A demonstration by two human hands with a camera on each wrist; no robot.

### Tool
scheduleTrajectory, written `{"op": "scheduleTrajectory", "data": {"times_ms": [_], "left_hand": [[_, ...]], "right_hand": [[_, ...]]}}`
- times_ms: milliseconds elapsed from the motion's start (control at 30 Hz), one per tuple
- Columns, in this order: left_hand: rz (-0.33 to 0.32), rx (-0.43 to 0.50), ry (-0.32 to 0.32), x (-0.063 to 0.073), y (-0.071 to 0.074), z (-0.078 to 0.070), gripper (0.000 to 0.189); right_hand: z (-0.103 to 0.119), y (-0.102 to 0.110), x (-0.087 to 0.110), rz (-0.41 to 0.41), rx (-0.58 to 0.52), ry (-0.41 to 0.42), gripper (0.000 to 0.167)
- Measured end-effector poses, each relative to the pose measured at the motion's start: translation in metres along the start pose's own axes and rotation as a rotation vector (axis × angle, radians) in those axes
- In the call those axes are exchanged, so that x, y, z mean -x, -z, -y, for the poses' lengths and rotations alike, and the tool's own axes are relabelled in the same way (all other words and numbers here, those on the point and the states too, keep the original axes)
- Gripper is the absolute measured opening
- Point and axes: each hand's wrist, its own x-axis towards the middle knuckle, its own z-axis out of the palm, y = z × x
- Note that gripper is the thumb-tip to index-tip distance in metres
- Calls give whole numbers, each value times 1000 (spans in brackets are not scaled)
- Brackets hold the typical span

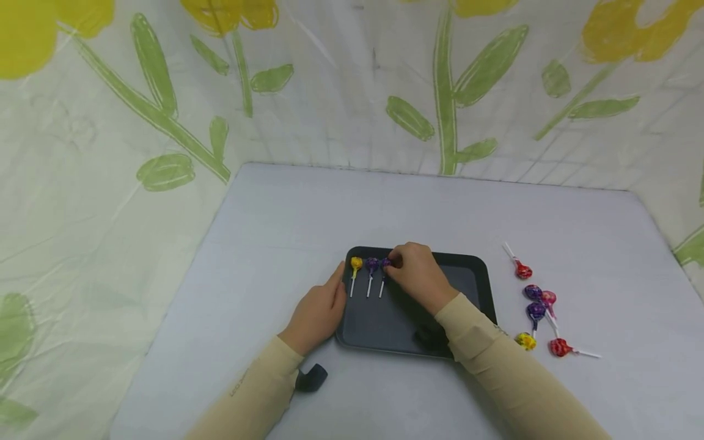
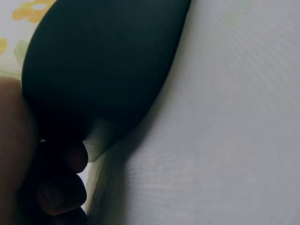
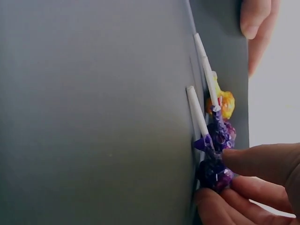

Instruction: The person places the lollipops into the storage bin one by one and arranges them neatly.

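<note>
A dark baking tray (image 1: 385, 333) lies on the table with a yellow lollipop (image 1: 356, 264) and two purple lollipops in a row along its far left part, sticks toward me. My left hand (image 1: 319, 315) grips the tray's left edge; in the left wrist view its curled fingers (image 2: 63, 192) show below the tray's side. With thumb and fingers, my right hand (image 1: 420, 275) pinches the wrapped head of the rightmost purple lollipop (image 3: 215, 173). Close beside it sits the other purple lollipop (image 3: 222, 133), and the yellow one is farther along the rim.
Right of the tray, several wrapped lollipops lie loose on the white table (image 1: 286, 214): a red one (image 1: 523, 270) farthest back, a purple one (image 1: 536, 310), a pink one (image 1: 549, 297), a yellow one (image 1: 525, 341) and another red one (image 1: 560, 348). A flower-patterned curtain (image 1: 341, 91) hangs behind.
</note>
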Motion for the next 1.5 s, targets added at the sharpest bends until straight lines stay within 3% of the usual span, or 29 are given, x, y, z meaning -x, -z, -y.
{"op": "scheduleTrajectory", "data": {"times_ms": [933,1500], "left_hand": [[-11,0,-12,0,-1,1,54],[-8,1,-10,0,-2,1,54]], "right_hand": [[-1,3,3,51,0,3,18],[-10,24,14,90,59,0,24]]}}
